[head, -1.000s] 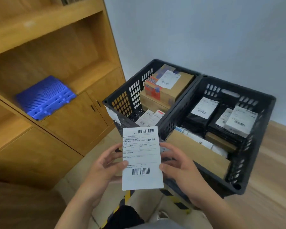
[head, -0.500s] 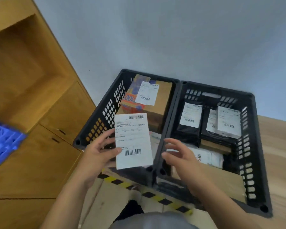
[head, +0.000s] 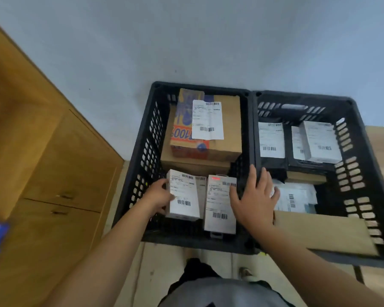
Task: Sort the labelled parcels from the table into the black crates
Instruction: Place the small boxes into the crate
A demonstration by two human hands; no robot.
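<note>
Two black crates stand side by side against the pale wall in the head view, the left crate (head: 142, 165) in the centre of the frame and the right crate (head: 361, 165) toward the right edge, their inner walls touching.

My left hand (head: 157, 197) reaches over the left crate's near-left corner, and its grip is clamped on a white labelled parcel (head: 183, 196), thumb on the label face, fingers hidden behind it. That parcel sits inside the left crate at lower centre of the frame, tilted a little. Just beside it on the right lies a second white parcel (head: 220, 204) with a barcode label and a small red mark at its top edge.

My right hand (head: 255, 196) hovers with its grip apart, fingers spread and fairly straight, over the dividing walls of the two crates; the thumb touches or nearly touches the second parcel's right edge, I cannot tell which.

Toward the top of the left crate a printed cardboard box (head: 226, 138) with a white label rests on another brown box (head: 195, 166).

In the right crate, black pouches (head: 273, 165) with white labels stand at the back, a clear bagged parcel (head: 297, 196) lies in the middle, and a flat brown cardboard mailer (head: 319, 231) leans across the near side.

Wooden cabinets (head: 53, 173) fill the left of the frame.
</note>
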